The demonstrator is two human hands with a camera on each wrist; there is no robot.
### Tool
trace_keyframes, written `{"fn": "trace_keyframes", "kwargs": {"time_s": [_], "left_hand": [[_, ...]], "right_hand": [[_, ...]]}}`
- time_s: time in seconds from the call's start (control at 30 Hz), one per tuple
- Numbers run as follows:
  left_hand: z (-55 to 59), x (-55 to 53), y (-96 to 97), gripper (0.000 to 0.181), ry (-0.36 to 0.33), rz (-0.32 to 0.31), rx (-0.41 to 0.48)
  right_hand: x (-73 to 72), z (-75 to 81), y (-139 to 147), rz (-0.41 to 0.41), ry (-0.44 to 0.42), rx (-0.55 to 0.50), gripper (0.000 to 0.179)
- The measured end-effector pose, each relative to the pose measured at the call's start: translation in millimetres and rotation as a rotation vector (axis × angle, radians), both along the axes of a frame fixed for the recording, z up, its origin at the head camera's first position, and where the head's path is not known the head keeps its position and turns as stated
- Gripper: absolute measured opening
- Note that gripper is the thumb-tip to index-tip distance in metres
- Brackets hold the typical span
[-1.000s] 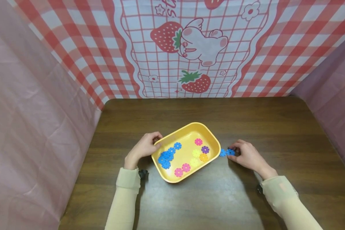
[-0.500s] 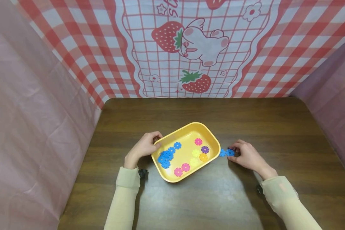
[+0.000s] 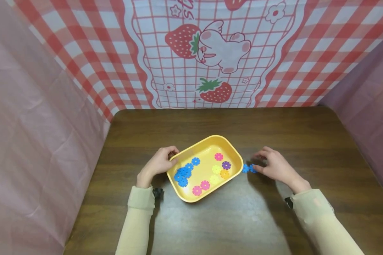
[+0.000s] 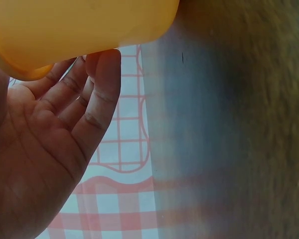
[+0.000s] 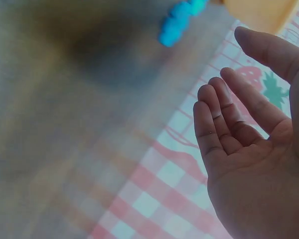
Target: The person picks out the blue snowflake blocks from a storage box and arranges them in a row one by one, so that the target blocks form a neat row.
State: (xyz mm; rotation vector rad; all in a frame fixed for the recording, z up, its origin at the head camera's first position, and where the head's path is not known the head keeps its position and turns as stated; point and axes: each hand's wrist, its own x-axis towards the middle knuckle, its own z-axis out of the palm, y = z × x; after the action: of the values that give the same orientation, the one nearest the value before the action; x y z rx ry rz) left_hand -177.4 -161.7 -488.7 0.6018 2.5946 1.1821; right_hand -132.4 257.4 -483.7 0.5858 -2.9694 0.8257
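Note:
A yellow plastic tray (image 3: 207, 145) lies slanted on the table. My left hand (image 3: 159, 163) grips its left corner, thumb over the rim and fingers behind the wall, as the tray's underside (image 4: 89, 25) above the fingers in the left wrist view also shows. Just outside the tray's right end lie two joined blue snowflake discs (image 3: 246, 168). My right hand (image 3: 276, 168) is right beside them, thumb and fingers spread apart with nothing between. In the right wrist view the blue discs (image 5: 174, 25) sit apart from the fingertips.
Inside the tray, blue snowflake discs (image 3: 183, 173) are heaped at the left. Pink discs (image 3: 196, 190), yellow discs (image 3: 214, 179), an orange disc (image 3: 225, 174) and a purple disc (image 3: 226, 165) lie toward the right. A checked cloth (image 3: 115, 71) hangs behind the brown table (image 3: 300, 134).
My right hand has let go of the joined blue discs, its fingers parting and lifting slightly. The left hand keeps hold of the tray, which stays put.

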Motion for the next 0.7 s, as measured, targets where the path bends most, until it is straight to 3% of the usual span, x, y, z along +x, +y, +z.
{"fn": "trace_keyframes", "kwargs": {"time_s": [0.27, 0.7], "left_hand": [[-2.8, -0.8, -0.7, 0.010, 0.005, -0.001, 0.004], [-1.9, -1.2, -1.4, 0.010, -0.004, -0.005, 0.000]], "right_hand": [[-13.9, 26.5, -15, 0.024, 0.035, -0.023, 0.036], [-34.1, 50.5, -50, 0.076, -0.004, -0.017, 0.034]]}}
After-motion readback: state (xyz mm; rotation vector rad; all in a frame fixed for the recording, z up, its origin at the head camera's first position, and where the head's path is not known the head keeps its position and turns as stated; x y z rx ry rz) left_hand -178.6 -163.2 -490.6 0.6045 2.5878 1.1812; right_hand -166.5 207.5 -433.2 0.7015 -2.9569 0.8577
